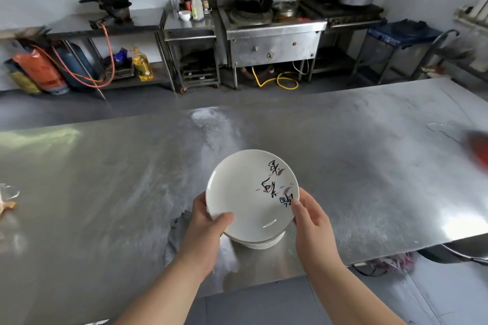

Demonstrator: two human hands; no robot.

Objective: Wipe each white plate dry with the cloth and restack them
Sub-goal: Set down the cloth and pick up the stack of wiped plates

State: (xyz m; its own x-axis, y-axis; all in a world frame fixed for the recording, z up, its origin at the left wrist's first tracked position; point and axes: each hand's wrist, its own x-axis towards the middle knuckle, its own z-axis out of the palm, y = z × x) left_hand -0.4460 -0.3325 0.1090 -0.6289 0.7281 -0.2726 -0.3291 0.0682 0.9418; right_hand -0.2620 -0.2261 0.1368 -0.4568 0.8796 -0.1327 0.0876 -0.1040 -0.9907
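A white plate with black brush writing and pink marks is tilted up toward me above the steel table. My left hand grips its lower left rim, thumb on the face. My right hand pinches its right rim. Directly under the plate a stack of white plates stands on the table, mostly hidden. A grey cloth lies crumpled on the table just left of my left hand, partly covered by my wrist.
A clear glass and a brownish scrap sit at the table's left edge. A blurred red object is at the right edge. Across the aisle stand a wok stove, shelves and a gas cylinder.
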